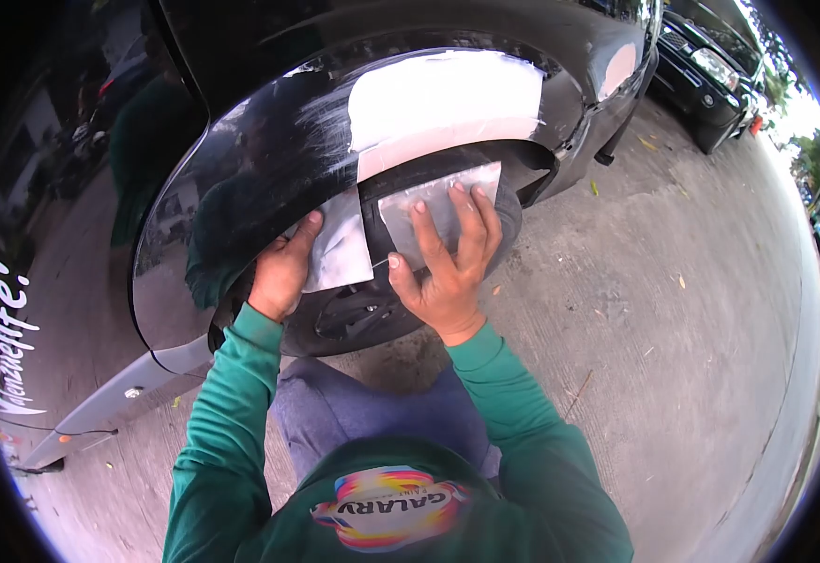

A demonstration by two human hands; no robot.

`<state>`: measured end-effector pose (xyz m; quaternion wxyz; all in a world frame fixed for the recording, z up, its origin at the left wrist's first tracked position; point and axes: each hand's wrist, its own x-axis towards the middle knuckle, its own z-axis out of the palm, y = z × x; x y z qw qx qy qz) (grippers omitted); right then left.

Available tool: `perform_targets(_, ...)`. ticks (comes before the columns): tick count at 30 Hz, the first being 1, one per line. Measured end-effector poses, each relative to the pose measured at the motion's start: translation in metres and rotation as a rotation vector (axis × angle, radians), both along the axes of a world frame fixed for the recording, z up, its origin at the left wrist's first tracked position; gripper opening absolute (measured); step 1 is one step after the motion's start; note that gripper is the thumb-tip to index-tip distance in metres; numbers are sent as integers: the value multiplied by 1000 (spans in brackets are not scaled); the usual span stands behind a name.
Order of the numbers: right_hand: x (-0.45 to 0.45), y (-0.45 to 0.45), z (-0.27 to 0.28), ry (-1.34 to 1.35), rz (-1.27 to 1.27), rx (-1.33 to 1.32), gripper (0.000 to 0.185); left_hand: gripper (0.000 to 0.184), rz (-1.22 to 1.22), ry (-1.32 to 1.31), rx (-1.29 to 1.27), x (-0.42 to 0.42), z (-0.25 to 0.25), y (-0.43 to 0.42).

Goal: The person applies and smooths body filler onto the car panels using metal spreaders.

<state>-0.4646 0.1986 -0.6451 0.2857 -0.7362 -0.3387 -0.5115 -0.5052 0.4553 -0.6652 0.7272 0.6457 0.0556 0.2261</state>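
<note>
My left hand (281,270) grips a thin silvery rectangular plate (342,246), thumb on top and the other fingers hidden under it. In my right hand (452,272) is a second flat grey plate (417,235) with a pale smear along its far edge. The fingers lie across its face and the thumb is at its near left side. Both plates are above the tyre (506,235), just below the wheel arch. On the black fender (269,122) there is a broad patch of white filler (447,89), with streaks at its left and a pinkish band underneath.
The dark car door (53,235) with white lettering stands at the left, above a grey side sill (119,399). A pinkish patch (619,68) marks the bumper. Another dark vehicle (710,70) is parked at the upper right. Concrete ground (635,375) with scattered leaves lies to the right.
</note>
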Motion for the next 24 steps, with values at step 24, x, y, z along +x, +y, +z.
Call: perform_targets(24, -8, -11, 1, 81, -25, -55, 62, 42, 19, -41, 52, 1, 4, -1)
